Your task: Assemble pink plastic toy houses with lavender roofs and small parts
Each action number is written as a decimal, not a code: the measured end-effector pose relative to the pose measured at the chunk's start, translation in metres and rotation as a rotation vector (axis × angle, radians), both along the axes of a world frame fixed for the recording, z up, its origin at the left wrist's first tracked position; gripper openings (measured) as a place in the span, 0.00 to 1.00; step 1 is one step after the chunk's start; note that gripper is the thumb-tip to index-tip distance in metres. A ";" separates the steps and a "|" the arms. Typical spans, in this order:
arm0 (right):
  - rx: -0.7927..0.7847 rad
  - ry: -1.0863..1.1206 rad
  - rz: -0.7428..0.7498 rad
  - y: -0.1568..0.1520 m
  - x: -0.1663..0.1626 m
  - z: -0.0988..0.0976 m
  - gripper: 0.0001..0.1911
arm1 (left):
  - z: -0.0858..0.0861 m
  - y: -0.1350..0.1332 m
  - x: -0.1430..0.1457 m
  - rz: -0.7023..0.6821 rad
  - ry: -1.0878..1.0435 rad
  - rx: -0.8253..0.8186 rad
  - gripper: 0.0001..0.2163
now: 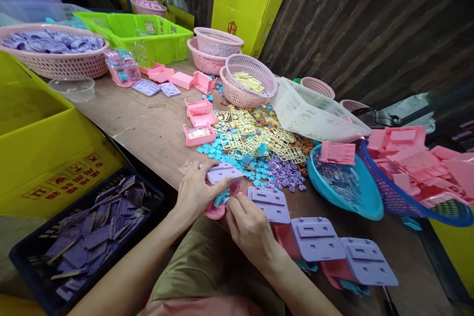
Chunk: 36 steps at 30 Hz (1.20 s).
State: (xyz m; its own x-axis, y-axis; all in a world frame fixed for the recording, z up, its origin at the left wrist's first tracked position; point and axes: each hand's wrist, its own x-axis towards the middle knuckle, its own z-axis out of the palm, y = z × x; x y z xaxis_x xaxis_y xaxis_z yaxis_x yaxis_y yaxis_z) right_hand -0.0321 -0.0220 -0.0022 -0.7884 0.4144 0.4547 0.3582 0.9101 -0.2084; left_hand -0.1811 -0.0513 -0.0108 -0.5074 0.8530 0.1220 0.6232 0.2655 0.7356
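My left hand (194, 191) grips a small toy case with a lilac lid (223, 173) and a pink base at the near table edge. My right hand (249, 224) is closed, its fingertips pinching at a teal piece (221, 199) on the front of that case. Right beside my right hand lie three more lilac-lidded cases (269, 203) in a row along the edge. Just beyond the hands lie loose piles of teal pieces (215, 150), purple swirl pieces (283, 175) and cream frames (255, 136).
Open pink cases (200, 134) sit mid-table. Pink baskets (248, 79), a green crate (144, 34), a white basket (314, 113), a teal bowl (348, 192) and a blue basket of pink parts (414, 177) ring the table. A black crate of purple strips (92, 232) and a yellow box (44, 148) stand at left.
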 end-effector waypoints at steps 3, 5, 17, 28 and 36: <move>-0.013 -0.007 -0.005 0.000 0.000 0.001 0.15 | 0.004 0.001 0.002 0.023 0.043 -0.048 0.20; -0.183 0.065 -0.065 0.002 -0.001 0.003 0.13 | 0.005 0.001 0.003 0.023 0.067 -0.067 0.20; -0.388 0.247 -0.199 -0.006 -0.010 -0.007 0.10 | 0.007 -0.001 0.008 0.031 0.112 -0.061 0.19; -0.668 -0.174 -0.052 0.032 0.085 0.066 0.20 | -0.021 -0.014 -0.049 -0.455 0.126 0.081 0.28; -0.591 -0.810 -0.571 0.064 0.243 0.057 0.48 | -0.038 0.008 -0.078 -0.590 0.292 0.116 0.30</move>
State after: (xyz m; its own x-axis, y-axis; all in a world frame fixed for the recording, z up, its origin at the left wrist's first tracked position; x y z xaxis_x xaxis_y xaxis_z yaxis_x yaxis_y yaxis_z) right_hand 0.2106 0.0419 0.0547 -0.3890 0.7843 -0.4832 0.9099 0.4091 -0.0685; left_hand -0.2594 -0.0436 -0.0489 0.1080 0.9506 0.2909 0.8175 -0.2514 0.5182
